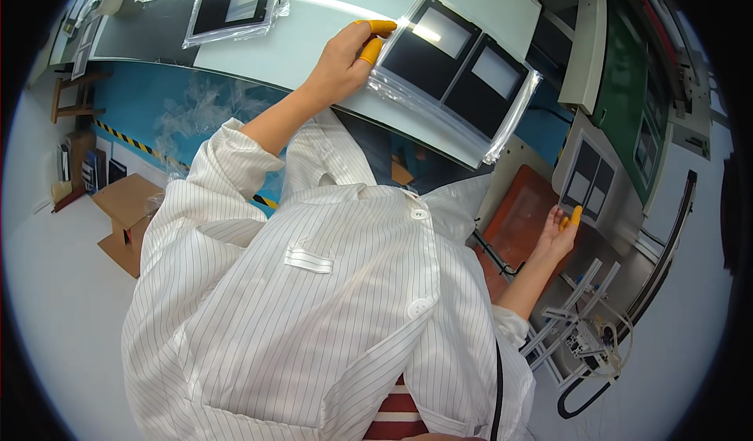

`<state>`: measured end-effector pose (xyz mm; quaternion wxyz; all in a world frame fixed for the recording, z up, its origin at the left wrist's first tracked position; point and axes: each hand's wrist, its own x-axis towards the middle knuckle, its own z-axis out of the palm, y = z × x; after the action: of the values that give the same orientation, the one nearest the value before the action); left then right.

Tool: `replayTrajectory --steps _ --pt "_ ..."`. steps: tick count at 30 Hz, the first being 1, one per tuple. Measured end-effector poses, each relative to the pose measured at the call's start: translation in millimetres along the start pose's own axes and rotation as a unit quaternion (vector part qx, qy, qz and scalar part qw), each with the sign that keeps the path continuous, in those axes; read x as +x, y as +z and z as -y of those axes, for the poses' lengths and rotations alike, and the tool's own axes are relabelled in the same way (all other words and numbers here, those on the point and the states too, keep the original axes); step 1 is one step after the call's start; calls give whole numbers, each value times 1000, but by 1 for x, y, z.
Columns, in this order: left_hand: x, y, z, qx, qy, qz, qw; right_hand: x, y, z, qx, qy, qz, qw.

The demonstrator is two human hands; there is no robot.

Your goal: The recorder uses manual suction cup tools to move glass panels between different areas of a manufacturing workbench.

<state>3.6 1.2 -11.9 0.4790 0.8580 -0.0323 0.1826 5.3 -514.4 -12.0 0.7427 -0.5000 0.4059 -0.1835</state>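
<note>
With left hand (345, 61) narrowed between thumb and finger, holding a plastic-edged black panel (420, 61) by its left edge over the pale surface (251, 61), upper center of the frame. With right hand (555, 239) half curled, close by a grey-bordered panel (588, 161), right of frame; cannot tell whether gripping.

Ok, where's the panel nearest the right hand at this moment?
In the head view, the panel is on the right side, just left of the green surface; the right hand overlaps its lower edge, contact unclear.
</note>
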Motion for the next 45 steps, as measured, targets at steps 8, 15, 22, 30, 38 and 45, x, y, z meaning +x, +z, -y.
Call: replayTrajectory --steps 8,15,22,30,38,45 --pt "-3 1 1 12 3 -21 1000 22 10 14 -55 201 52 977" --pt "-5 -3 -5 -14 1 -44 999 -2 14 31 -26 169 78 982" --pt "-1 3 2 -39 22 -26 999 3 35 -8 27 258 119 958" --pt "1 4 -5 -104 -35 -19 994 -18 23 -9 39 261 147 953" --pt "1 2 -2 -82 -24 -21 996 -120 23 40 -93 -35 269 958" --pt "-2 1 2 -40 -8 -28 999 -118 77 73 -178 -59 442 877"
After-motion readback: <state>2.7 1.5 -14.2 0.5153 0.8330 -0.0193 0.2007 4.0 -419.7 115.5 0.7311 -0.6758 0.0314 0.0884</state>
